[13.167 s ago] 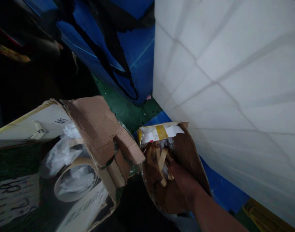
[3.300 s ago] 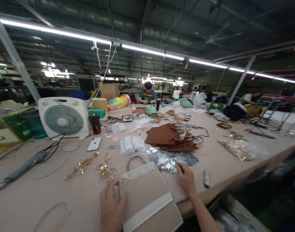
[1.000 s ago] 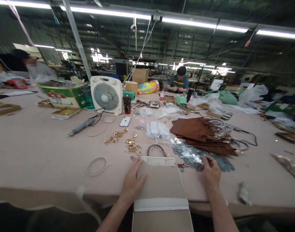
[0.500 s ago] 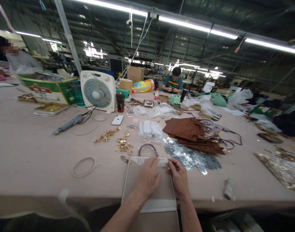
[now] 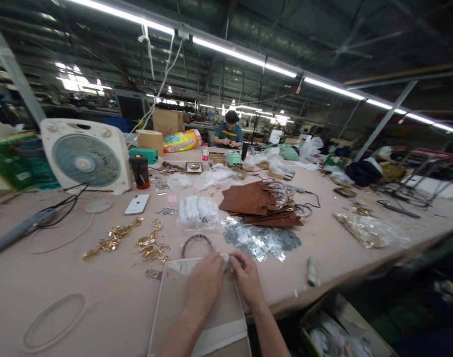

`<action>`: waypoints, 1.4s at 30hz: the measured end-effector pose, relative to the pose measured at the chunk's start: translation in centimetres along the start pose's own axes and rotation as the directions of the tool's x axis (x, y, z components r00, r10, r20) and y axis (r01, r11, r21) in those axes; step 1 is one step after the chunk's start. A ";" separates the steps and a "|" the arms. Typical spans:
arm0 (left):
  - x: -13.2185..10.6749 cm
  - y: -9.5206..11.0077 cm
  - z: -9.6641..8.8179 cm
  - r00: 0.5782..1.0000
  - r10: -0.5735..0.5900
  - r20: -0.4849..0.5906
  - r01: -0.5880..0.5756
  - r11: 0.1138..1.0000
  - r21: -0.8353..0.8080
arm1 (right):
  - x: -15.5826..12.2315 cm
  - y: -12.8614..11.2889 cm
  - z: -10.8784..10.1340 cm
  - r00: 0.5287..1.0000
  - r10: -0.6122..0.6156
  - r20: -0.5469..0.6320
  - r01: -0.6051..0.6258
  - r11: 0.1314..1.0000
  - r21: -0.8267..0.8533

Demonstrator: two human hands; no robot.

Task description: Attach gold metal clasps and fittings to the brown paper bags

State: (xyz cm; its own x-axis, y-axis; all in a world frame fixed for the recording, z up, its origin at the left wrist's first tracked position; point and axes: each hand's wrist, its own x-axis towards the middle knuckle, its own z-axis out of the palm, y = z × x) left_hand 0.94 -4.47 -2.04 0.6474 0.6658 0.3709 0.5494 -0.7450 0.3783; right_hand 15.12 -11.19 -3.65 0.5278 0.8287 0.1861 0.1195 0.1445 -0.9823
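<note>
A flat beige bag panel [image 5: 174,302] with white edges lies in front of me and reaches over the table's near edge. From behind its top edge rises a dark looped handle [image 5: 197,238], and a metal clasp piece [image 5: 153,274] pokes out at its left. My left hand [image 5: 205,282] rests across the panel, fingers bent together at the top right corner. Beside it, my right hand [image 5: 247,278] is closed in a pinch at that same corner. Anything small between the fingertips is hidden.
Silver metal plates [image 5: 261,240] are heaped beyond my right hand, below stacked brown pieces [image 5: 252,198]. Gold fittings [image 5: 152,243], a phone [image 5: 137,204] and a fan [image 5: 85,157] are at left. A small spool-like cylinder [image 5: 311,271] lies near the right edge. Another person [image 5: 229,133] sits opposite.
The view has turned right, so the table's things appear further left. My left hand has slid from lying flat on the panel to its top right corner, close against my right fingertips.
</note>
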 end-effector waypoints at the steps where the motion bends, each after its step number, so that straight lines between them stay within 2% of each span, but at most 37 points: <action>1: -0.1 -0.1 0.3 1.000 0.018 -0.022 -0.018 1.000 0.002 | 0.0 0.0 0.0 1.000 0.002 -0.008 -0.002 1.000 0.005; 5: -0.2 -0.6 1.1 0.992 0.080 -0.095 -0.077 0.997 0.029 | -0.1 0.1 0.1 0.999 0.020 -0.032 -0.019 0.999 0.027; 8: -0.1 -0.7 1.3 0.989 0.103 -0.108 -0.097 0.993 0.062 | -0.1 -0.1 0.2 0.999 0.027 -0.032 -0.026 0.999 0.041; 15: 0.4 -0.6 1.1 0.993 0.102 -0.054 -0.099 0.993 0.068 | -0.1 0.0 0.3 0.998 0.045 -0.037 -0.044 0.998 0.043; 19: 0.3 -0.6 1.1 0.993 0.090 -0.070 -0.087 0.995 0.049 | 0.1 0.1 0.1 0.999 0.044 -0.021 -0.043 0.998 0.041; 24: -0.3 -0.6 1.3 0.991 0.084 -0.106 -0.085 0.996 -0.011 | 0.5 1.2 -0.8 0.990 0.074 -0.120 -0.059 0.991 0.119; 26: -0.5 -0.6 1.4 0.991 0.068 -0.115 -0.071 0.997 -0.023 | 0.6 1.8 -0.9 0.990 0.083 -0.110 -0.069 0.989 0.132; 31: -0.7 -0.5 1.5 0.993 0.029 -0.116 -0.036 0.998 -0.059 | 0.5 1.2 -0.3 0.998 0.053 0.019 -0.053 0.999 0.002; 36: -0.7 -0.5 1.3 0.994 0.015 -0.106 -0.023 0.997 -0.069 | 0.6 0.8 0.1 0.997 0.068 0.042 -0.064 0.994 -0.086; 42: -0.7 -0.6 1.3 0.993 0.021 -0.120 -0.030 0.997 -0.076 | 0.8 0.9 0.4 0.997 0.012 0.070 0.000 0.987 -0.159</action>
State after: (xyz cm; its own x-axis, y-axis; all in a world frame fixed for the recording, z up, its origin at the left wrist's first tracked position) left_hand 0.88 -4.49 -3.65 0.5911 0.6501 0.4775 0.4875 -0.7596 0.4306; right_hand 15.34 -10.22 -4.44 0.4689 0.8662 0.1726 0.2516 0.0563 -0.9662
